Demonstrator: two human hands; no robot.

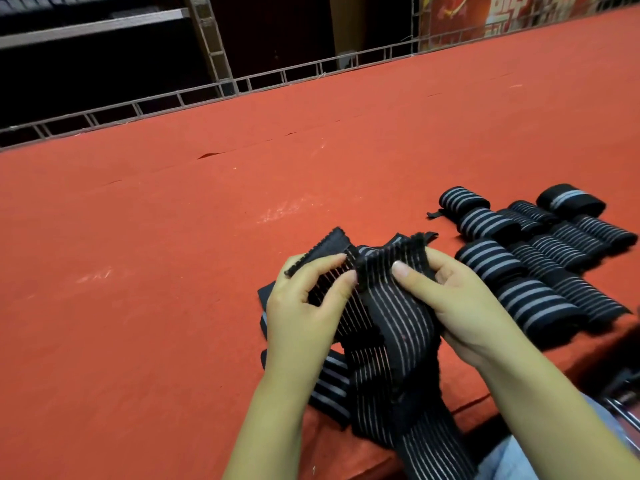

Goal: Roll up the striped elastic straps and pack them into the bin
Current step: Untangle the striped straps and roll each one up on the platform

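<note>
A wide counter (pixel 242 188) covered in red felt fills the view, edged by a metal rail (pixel 284 76). At right, a cluster of rolled straps (pixel 540 258) lies in rows, its far edge cut off by the frame. Nearer, an unrolled striped strap (pixel 391 327) drapes over the counter's front edge. The left hand (pixel 304 306) pinches its fuzzy end between thumb and curled fingers. The right hand (pixel 460 299) grips the neighbouring fold, thumb on top; its other fingers are probably tucked beneath, hidden. No bin is visible.
</note>
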